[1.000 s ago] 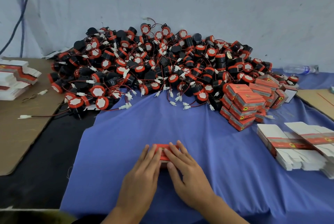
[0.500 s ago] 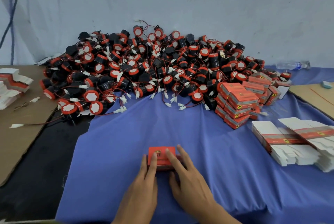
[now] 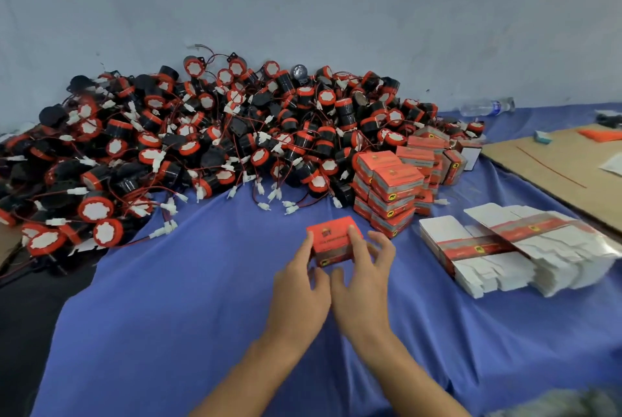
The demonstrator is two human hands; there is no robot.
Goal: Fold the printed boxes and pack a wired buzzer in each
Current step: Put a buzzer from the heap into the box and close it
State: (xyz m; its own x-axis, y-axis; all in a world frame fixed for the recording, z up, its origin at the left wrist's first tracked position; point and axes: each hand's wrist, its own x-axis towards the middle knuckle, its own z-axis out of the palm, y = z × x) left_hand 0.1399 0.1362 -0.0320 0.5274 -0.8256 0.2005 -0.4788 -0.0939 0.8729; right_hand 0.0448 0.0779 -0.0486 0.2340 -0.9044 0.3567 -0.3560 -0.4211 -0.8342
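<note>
You are holding the red box (image 3: 333, 239) at 12 o'clock from your wrists, over the blue cloth (image 3: 202, 299). Its lid is showing a small dark emblem and its front a round yellow mark; the lettering is too blurred to read. Your left hand (image 3: 299, 285) is pinching the box's left end. Your right hand (image 3: 365, 282) is gripping its right end, forefinger on the lid, outer fingers spreading free. Stacked boxes (image 3: 390, 181) are sitting at 1 o'clock, buzzers (image 3: 202, 134) at 11.

Raised box (image 3: 333, 238) off cloth (image 3: 202, 282), no longer pressed flat under fingers. Now gripped between left hand (image 3: 299, 288) and right hand (image 3: 363, 285), tilted, moved right, nearer packed stack (image 3: 387, 188).
</note>
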